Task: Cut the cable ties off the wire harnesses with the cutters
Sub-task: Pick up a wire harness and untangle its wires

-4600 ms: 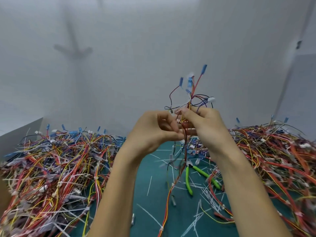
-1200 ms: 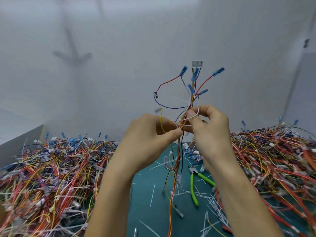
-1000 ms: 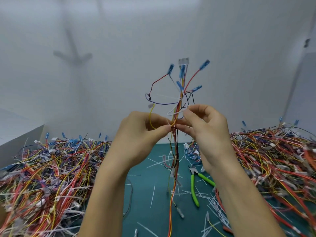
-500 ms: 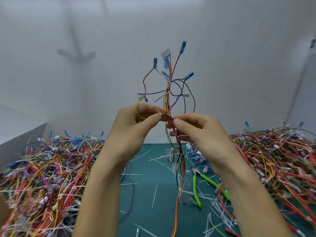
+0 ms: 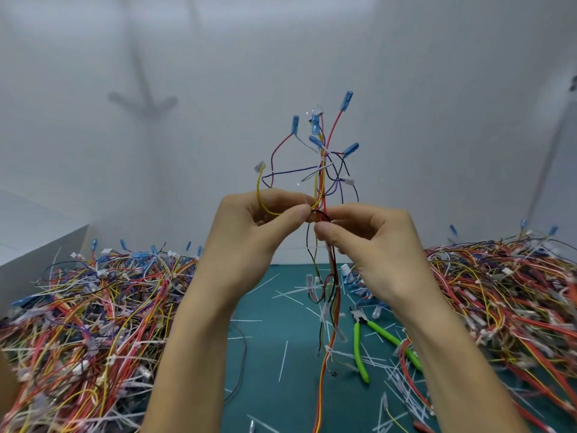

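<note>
Both hands meet at chest height over the bench (image 5: 281,310), pinching one wire harness (image 5: 323,170) between thumb and forefinger: the left hand (image 5: 249,242) grips it from one side, the right hand (image 5: 374,245) from the other, fingertips almost touching. Above the pinch, the harness fans upright into red, yellow, blue and black leads tipped with blue terminals, a white cable tie (image 5: 323,157) cinched around its stem. Below the pinch its tail hangs down to the teal surface.

The cutters (image 5: 357,342), green-handled, lie flat on the bench just right of the hanging tail, apart from both hands, handles splayed. White tie offcuts (image 5: 282,360) are strewn around the tail on both sides.

Left of the harness, a heap of tangled harnesses (image 5: 93,307) rises up to the left forearm; right of it, a second heap (image 5: 499,292) crowds the right forearm and overlaps the outer cutter handle. Only the strip of bench beneath the harness, between the two heaps, shows bare surface. Behind the harness stands a plain white wall (image 5: 218,120); at the far left, a white box edge (image 5: 43,245) borders the heap.
</note>
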Tool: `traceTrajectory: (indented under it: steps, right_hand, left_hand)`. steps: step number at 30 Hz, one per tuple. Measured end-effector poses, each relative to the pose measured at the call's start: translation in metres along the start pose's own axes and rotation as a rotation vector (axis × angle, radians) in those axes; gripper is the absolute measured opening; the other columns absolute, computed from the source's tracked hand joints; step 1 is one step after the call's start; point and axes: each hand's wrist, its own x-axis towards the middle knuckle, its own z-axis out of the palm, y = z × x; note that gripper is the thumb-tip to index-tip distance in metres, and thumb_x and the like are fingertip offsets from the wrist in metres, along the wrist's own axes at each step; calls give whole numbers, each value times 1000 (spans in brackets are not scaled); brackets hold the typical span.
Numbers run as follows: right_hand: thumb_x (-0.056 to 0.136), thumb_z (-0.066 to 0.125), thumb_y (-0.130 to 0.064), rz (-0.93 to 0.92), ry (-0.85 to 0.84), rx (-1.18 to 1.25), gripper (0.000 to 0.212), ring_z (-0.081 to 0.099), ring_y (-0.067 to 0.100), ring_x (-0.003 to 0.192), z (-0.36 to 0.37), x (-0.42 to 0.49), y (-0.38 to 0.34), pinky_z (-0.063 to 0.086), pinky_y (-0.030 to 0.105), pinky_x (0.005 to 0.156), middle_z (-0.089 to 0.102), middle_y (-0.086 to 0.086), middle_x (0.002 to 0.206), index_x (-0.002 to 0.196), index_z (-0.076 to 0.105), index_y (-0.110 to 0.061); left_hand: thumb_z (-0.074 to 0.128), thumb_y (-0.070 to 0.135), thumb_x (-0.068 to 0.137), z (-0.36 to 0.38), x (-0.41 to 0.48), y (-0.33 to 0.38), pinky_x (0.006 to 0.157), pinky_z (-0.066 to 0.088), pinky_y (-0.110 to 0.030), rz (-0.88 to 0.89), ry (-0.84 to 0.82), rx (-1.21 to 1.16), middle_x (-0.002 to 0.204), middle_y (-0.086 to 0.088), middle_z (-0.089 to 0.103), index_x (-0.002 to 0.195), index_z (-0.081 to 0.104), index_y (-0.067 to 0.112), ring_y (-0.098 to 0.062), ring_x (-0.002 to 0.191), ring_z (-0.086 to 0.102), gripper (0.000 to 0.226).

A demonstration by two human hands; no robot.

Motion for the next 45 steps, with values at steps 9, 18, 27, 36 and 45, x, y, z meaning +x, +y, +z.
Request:
traceTrajectory:
  steps: [9,18,27,36,45]
  right_hand:
    - [84,77,-19,-59,104,73,23,73,17,74,0,-3,-4,61,42,75,76,-8,76,86,76,-42]
    - [84,75,-10,5,179,243,21,73,16,69,-6,0,-4,57,19,64,77,-5,74,84,77,-31]
    - [84,74,-9,59,201,362,19,74,20,70,-6,-1,-7,58,21,64,78,1,77,86,78,-27]
    - [83,74,-8,90,211,395,16,72,13,65,-9,1,-5,57,19,63,78,2,77,87,79,-23]
    - [85,70,-7,106,257,475,14,72,10,65,-8,0,-6,56,17,60,77,0,76,94,77,-14]
  left_hand:
    - [76,19,80,-1,-2,4,72,51,-10,-46,-61,-45,84,7,77,92,77,17,-1,82,71,12]
    - [79,37,66,-19,-4,-1,79,54,-22,-100,-154,144,97,11,75,103,73,27,-5,86,69,39]
    - [73,19,84,-21,1,-9,69,52,-17,-54,-74,205,75,3,74,81,77,17,-4,67,64,5]
    - [73,16,84,-20,2,-12,64,50,-12,-33,-60,170,72,3,74,81,77,17,-2,63,62,4]
    - [73,61,56,-17,-1,-25,90,55,-27,-324,-390,356,92,9,77,105,69,24,-1,90,71,62]
